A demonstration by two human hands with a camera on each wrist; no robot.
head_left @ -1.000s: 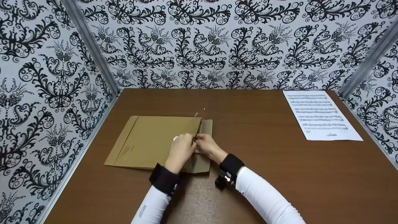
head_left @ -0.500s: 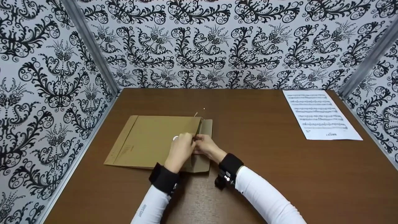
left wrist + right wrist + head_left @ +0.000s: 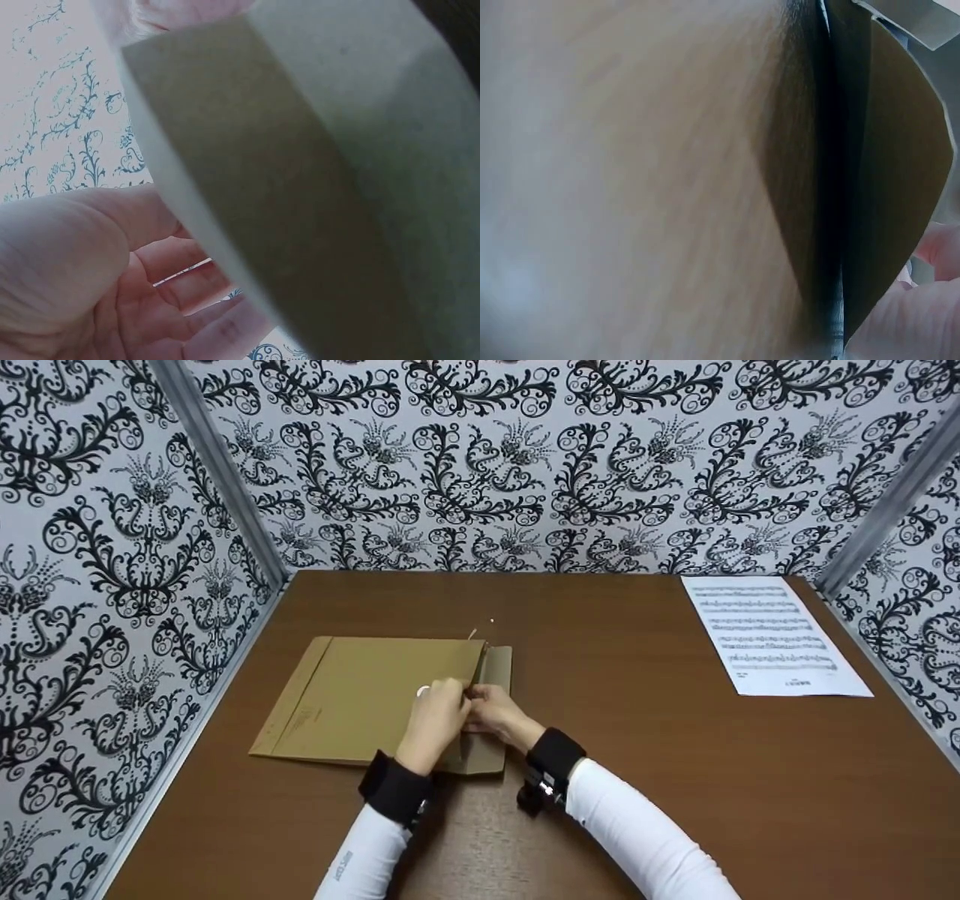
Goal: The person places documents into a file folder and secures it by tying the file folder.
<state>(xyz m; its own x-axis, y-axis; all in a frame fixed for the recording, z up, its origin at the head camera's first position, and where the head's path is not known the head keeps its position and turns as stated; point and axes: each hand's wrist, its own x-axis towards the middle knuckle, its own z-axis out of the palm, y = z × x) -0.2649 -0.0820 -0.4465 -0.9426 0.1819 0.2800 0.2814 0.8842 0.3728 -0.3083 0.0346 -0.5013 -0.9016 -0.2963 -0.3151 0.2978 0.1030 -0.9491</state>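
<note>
A flat brown cardboard mailer (image 3: 360, 682) lies on the table, its right end raised a little with a flap (image 3: 499, 667) folded out. My left hand (image 3: 437, 716) reaches over that end and grips the mailer's edge. Close against it, my right hand (image 3: 496, 711) pinches at the same edge from the flap side. Their fingertips meet there and are partly hidden. In the left wrist view the cardboard (image 3: 277, 187) covers part of the curled left fingers (image 3: 187, 285). The right wrist view shows the mailer's flap (image 3: 900, 165) upright, with fingers (image 3: 915, 315) behind it.
A sheet of music (image 3: 776, 637) lies at the far right of the brown table (image 3: 637, 660). A thin strip (image 3: 472, 634) sticks out at the mailer's top right corner, and a tiny white speck (image 3: 492, 621) lies beyond it. Patterned walls (image 3: 480, 465) enclose the table.
Both hands stay at the mailer's right edge with barely any movement. The mailer and the sheet of music look unmoved on the table.
</note>
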